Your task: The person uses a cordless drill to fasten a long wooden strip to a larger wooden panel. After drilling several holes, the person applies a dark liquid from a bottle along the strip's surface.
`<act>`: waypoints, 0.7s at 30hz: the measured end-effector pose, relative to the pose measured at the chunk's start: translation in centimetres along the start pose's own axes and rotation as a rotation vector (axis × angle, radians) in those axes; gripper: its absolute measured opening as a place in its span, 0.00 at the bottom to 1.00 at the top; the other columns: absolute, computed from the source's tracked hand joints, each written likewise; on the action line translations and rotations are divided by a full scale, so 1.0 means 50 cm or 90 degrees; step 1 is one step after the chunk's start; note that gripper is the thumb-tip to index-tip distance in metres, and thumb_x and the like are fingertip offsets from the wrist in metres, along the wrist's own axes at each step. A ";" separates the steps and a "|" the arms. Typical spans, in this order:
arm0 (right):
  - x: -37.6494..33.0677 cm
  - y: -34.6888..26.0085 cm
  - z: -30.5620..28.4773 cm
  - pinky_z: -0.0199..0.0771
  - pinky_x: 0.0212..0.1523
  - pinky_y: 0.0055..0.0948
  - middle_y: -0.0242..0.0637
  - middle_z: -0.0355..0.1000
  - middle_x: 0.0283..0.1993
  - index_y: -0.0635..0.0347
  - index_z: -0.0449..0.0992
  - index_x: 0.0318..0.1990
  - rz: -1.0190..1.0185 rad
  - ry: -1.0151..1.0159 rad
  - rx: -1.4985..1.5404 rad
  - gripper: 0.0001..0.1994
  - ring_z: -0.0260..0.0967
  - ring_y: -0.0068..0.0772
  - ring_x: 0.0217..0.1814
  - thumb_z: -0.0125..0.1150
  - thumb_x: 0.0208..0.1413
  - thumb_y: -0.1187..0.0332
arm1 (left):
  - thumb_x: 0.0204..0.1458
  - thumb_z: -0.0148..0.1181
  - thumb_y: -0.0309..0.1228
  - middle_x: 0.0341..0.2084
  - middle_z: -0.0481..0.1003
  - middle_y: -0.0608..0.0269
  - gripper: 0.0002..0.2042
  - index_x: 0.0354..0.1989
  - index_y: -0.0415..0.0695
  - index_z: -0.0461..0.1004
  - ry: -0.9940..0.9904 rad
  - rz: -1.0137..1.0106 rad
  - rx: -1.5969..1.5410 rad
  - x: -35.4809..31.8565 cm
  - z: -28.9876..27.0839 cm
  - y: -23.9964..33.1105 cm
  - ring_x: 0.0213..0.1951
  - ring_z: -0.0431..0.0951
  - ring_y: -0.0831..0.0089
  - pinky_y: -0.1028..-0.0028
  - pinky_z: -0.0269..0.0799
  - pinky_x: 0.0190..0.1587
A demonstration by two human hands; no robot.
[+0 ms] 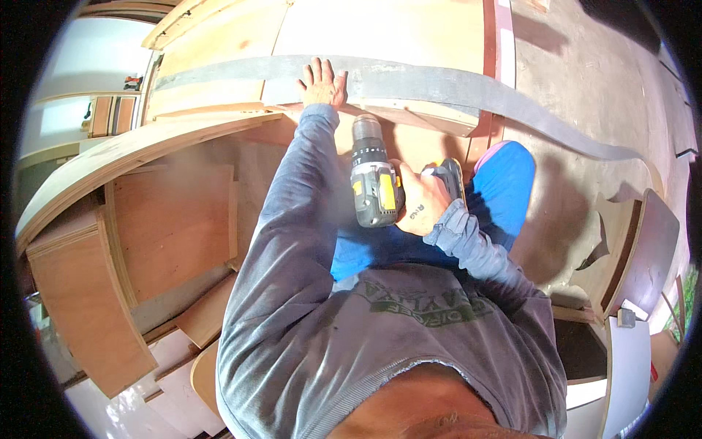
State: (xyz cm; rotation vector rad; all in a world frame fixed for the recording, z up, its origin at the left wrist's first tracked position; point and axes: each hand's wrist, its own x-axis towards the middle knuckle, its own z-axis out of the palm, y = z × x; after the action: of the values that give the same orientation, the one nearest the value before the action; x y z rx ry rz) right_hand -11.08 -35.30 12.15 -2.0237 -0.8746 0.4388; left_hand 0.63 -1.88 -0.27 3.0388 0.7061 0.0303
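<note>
My left hand lies flat with its fingers spread on a long grey strip. The strip runs over the pale wooden panels and curves away to the right over the floor. My right hand is closed round the handle of a cordless drill, grey and black with yellow parts. Its chuck points away from me, towards the edge of the wooden piece under the strip. Whether a bit sits in the chuck is hard to make out.
A curved plywood frame arches on the left, with brown boards beneath it. Wood offcuts lie at the lower left. To the right are the concrete floor and a curved grey-faced panel standing on edge.
</note>
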 end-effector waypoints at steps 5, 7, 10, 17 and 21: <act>0.003 0.000 -0.064 0.78 0.40 0.49 0.55 0.77 0.35 0.65 0.69 0.52 0.094 -0.110 -0.021 0.31 0.78 0.57 0.39 0.72 0.40 0.59 | 0.67 0.38 0.57 0.78 0.45 0.51 0.35 0.78 0.51 0.49 0.103 0.075 0.259 0.087 0.117 -0.218 0.77 0.44 0.48 0.39 0.35 0.75; -0.029 0.003 -0.133 0.73 0.52 0.46 0.55 0.75 0.46 0.64 0.71 0.55 0.194 -0.067 0.026 0.31 0.74 0.56 0.50 0.72 0.44 0.58 | 0.68 0.36 0.58 0.79 0.44 0.57 0.35 0.78 0.53 0.49 0.039 0.032 0.152 0.097 0.145 -0.143 0.78 0.42 0.51 0.39 0.35 0.74; 0.001 0.080 -0.050 0.76 0.51 0.44 0.54 0.75 0.49 0.63 0.67 0.61 0.142 -0.071 -0.034 0.38 0.75 0.54 0.50 0.75 0.43 0.56 | 0.68 0.34 0.59 0.80 0.41 0.66 0.34 0.78 0.56 0.49 -0.051 -0.029 0.094 0.075 0.091 -0.053 0.79 0.40 0.57 0.39 0.35 0.73; 0.038 0.030 -0.066 0.78 0.34 0.49 0.54 0.76 0.27 0.66 0.71 0.48 0.093 0.033 -0.005 0.27 0.77 0.59 0.32 0.70 0.40 0.64 | 0.68 0.34 0.59 0.79 0.44 0.62 0.34 0.77 0.54 0.51 0.023 -0.017 0.158 0.122 0.130 -0.153 0.78 0.42 0.56 0.34 0.39 0.71; 0.087 -0.016 -0.095 0.79 0.35 0.54 0.59 0.77 0.30 0.66 0.70 0.51 0.070 -0.043 -0.064 0.26 0.79 0.62 0.34 0.63 0.42 0.66 | 0.68 0.31 0.58 0.79 0.44 0.60 0.34 0.78 0.53 0.50 0.023 0.012 0.114 0.120 0.053 -0.060 0.78 0.41 0.54 0.35 0.34 0.72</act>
State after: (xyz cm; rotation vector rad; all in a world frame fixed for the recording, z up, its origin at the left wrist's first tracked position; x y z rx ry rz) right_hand -5.60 -34.63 15.57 -2.1673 -0.8432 0.5371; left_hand 4.74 3.42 -2.93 3.2235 0.7212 0.0231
